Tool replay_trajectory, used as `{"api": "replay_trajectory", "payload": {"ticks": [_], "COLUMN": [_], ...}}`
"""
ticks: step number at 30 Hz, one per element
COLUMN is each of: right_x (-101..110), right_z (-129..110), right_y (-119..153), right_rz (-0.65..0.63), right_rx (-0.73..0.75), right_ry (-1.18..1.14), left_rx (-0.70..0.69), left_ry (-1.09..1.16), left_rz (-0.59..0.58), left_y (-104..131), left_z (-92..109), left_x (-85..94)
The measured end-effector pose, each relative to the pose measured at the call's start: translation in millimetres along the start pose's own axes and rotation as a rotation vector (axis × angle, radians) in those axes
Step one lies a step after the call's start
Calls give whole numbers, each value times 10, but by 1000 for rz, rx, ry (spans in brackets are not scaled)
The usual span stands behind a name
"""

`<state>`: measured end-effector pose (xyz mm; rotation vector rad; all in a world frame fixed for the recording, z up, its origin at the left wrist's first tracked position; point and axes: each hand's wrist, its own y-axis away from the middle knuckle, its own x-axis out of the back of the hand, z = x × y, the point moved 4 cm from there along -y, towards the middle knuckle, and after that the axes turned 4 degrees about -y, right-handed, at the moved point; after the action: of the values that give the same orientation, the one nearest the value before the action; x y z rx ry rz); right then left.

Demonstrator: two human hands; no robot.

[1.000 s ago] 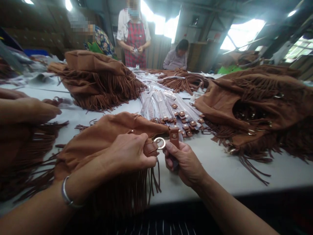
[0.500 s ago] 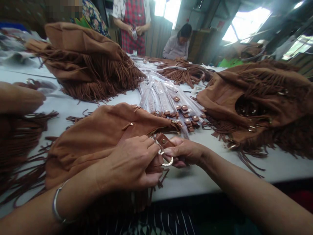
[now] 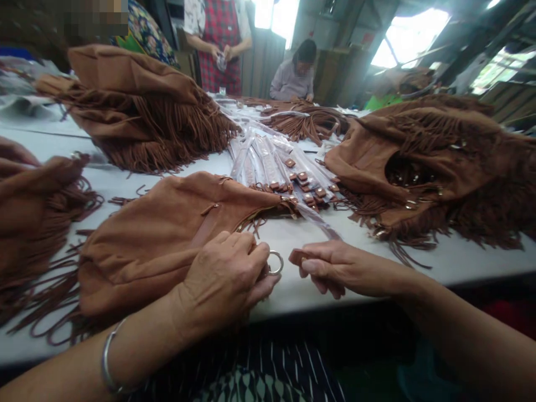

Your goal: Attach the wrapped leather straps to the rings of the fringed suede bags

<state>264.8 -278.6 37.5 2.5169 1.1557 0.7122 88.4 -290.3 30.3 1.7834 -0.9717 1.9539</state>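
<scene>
Fringed brown bag (image 3: 163, 234) lies on the white table (image 3: 460, 262), near its front edge. Left hand (image 3: 226, 279) presses on the bag's right end, fingers curled around the metal ring (image 3: 275, 262). Just right of the ring, right hand (image 3: 335, 268) pinches a brown strap tab (image 3: 298, 257) between thumb and fingers.

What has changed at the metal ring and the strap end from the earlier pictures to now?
The right hand drew the strap end away from the metal ring; now there is a gap between them. The left hand still holds the brown bag at the ring.
</scene>
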Motion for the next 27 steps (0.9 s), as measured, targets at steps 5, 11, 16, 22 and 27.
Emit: {"api": "replay_trajectory", "payload": {"ticks": [5,11,16,22,27], "right_x": [-104,-228,-281,-325,-331], "right_z": [59,11,-31,-36,-38], "right_y": [113,34,-16,-40,-3], "right_rz": [-203,-391,-424,-471,-438], "right_rx": [-60,-71,-100,-131,-129], "right_ry": [128,118,103,71,42], "left_rx": [-74,-133,-200,-243,-247], "left_ry": [-3,67,45,113,151], "left_rz": [47,78,86,128,171], "left_y": [58,131,146,170,189], "left_z": [92,122,121,99,95], "left_x": [-23,-3,1,-21,-47]}}
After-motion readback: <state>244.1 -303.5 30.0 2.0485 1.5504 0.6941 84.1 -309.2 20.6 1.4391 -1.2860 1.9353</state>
